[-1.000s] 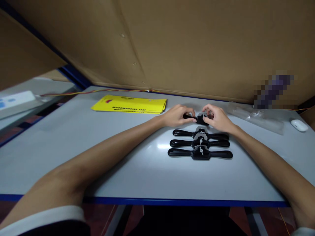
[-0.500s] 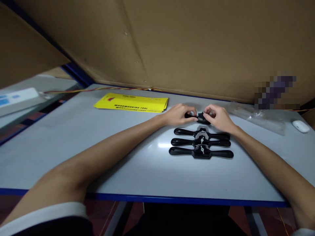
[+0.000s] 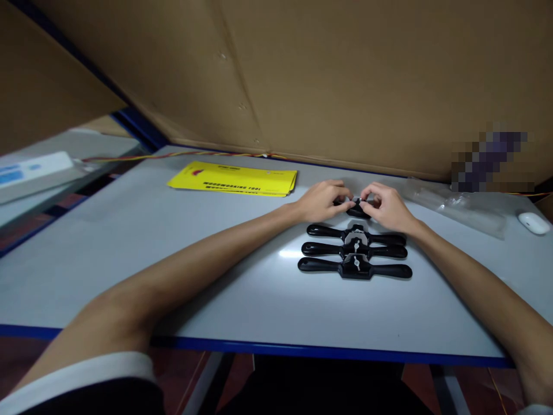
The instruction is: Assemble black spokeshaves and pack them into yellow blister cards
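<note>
A black spokeshave (image 3: pixel 358 212) lies at the back of a row of such tools, mostly covered by my fingers. My left hand (image 3: pixel 325 200) is closed over its left handle, with the thumb reaching to the middle of the body. From the other side, my right hand (image 3: pixel 389 207) pinches at the centre of the same tool. Whatever small part sits between those fingertips is too small to make out. Nearer to me lie three more black spokeshaves (image 3: pixel 355 269), parallel, with silvery plates and screws at their middles.
Yellow printed sheets (image 3: pixel 242 178) lie stacked at the back left. Clear plastic bags (image 3: pixel 462 212) and a white computer mouse (image 3: pixel 534 223) are on the right. A cardboard wall (image 3: pixel 345 86) rises behind the grey table (image 3: pixel 224 294). Wires run along its base.
My left hand has shifted right along the spokeshave, its fingers now nearer the centre and my right hand. The other spokeshaves lie as before; the view has moved slightly.
</note>
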A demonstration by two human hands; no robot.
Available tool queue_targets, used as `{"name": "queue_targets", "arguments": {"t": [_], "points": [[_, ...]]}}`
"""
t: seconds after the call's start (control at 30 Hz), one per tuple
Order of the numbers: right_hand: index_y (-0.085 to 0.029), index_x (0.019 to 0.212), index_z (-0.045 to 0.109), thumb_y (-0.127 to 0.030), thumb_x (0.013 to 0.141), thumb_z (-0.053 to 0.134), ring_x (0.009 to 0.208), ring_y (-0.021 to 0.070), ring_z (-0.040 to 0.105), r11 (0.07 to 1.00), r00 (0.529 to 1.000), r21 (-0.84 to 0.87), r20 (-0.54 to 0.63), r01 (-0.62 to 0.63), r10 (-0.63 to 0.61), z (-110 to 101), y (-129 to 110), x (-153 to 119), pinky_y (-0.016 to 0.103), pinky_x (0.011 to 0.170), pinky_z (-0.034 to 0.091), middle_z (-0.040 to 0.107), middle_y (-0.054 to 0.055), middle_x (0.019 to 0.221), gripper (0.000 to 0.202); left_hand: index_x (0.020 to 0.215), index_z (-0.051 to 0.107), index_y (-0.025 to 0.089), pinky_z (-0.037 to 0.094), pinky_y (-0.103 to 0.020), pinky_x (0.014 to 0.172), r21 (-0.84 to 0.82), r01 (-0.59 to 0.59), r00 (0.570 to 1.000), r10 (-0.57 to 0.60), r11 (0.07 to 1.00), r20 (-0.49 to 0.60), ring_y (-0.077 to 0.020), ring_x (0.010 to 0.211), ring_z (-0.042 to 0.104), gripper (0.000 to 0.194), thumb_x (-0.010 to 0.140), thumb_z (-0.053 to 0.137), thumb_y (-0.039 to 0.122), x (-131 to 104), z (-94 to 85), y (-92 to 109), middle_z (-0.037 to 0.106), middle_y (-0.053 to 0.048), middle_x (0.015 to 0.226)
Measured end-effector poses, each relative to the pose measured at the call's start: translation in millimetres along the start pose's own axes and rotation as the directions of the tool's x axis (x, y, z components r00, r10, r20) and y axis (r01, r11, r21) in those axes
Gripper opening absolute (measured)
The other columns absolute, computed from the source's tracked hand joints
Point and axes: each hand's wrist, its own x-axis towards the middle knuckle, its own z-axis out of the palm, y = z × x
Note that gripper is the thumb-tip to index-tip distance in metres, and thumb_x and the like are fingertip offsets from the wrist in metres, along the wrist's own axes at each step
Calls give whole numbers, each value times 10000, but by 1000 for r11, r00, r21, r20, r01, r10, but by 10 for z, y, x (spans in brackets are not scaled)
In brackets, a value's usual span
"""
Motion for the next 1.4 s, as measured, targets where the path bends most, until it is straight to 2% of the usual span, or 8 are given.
{"name": "queue_targets", "arguments": {"t": [0.2, 0.5, 0.67, 0.87, 1.13, 1.23, 1.33, 1.4], "points": [[-229, 889, 584, -284, 892, 582, 758, 189, 542, 997, 997, -20, 5, 78, -78, 25, 56, 2, 339, 727, 417, 640, 47, 936, 55, 943, 736, 160, 436, -306, 748, -25, -37, 999, 37, 999, -14, -209, 818, 612, 414, 1009, 509, 500, -16, -6, 20, 681, -83, 915], [-249, 942, 513, -268, 972, 516, 785, 202, 535, 981, 981, -31, 6, 194, -194, 85, 66, -7, 353, 754, 445, 605, 50, 956, 35, 1011, 683, 171, 326, -292, 638, -24, 80, 994, -77, 997, 82, -164, 610, 519, 364, 965, 503, 484, -13, -119, 114, 656, -12, 724], [-248, 945, 501, -288, 989, 510, 778, 193, 534, 977, 977, -42, -27, 209, -210, 110, 73, -15, 353, 758, 459, 577, 44, 955, 60, 972, 600, 178, 336, -290, 634, -94, 78, 995, -73, 992, 63, -155, 610, 504, 360, 981, 453, 507, -26, -61, 130, 632, -10, 736], [-239, 929, 557, -273, 984, 557, 750, 167, 530, 979, 977, -13, -59, 206, -206, 89, 33, -32, 339, 730, 486, 586, 54, 1023, 65, 944, 545, 198, 352, -290, 645, -124, 69, 996, -62, 990, 57, -161, 633, 521, 336, 984, 440, 514, -52, -34, 134, 625, -13, 758], [-238, 882, 662, -270, 925, 639, 940, 216, 617, 974, 970, -24, -91, 226, -227, 93, -3, -50, 389, 878, 515, 634, 64, 1051, 58, 940, 541, 201, 363, -297, 654, -88, 51, 997, -45, 995, 70, -178, 671, 549, 324, 977, 444, 507, -48, -17, 89, 647, -27, 790], [-234, 849, 671, -304, 886, 665, 967, 226, 634, 980, 974, 60, -136, 189, -179, 65, 1, -23, 377, 843, 507, 669, 62, 1020, 79, 932, 544, 199, 363, -301, 649, -71, 43, 997, -38, 997, 69, -180, 670, 551, 355, 984, 430, 532, -46, -18, 85, 649, -33, 784], [-230, 814, 628, -348, 858, 652, 849, 203, 627, 976, 984, 209, -176, 65, -28, 5, 33, 33, 353, 772, 495, 673, 33, 887, 127, 963, 551, 196, 373, -304, 655, -67, 48, 997, -43, 997, 68, -178, 662, 548, 358, 985, 419, 528, -49, -20, 91, 653, -31, 785], [-231, 802, 600, -356, 851, 630, 757, 183, 599, 971, 983, 238, -170, -29, 71, -47, 61, 71, 338, 731, 478, 654, 11, 799, 138, 986, 550, 196, 378, -307, 660, -72, 54, 996, -48, 996, 72, -176, 655, 544, 354, 985, 412, 521, -53, -19, 95, 653, -27, 782]]}}
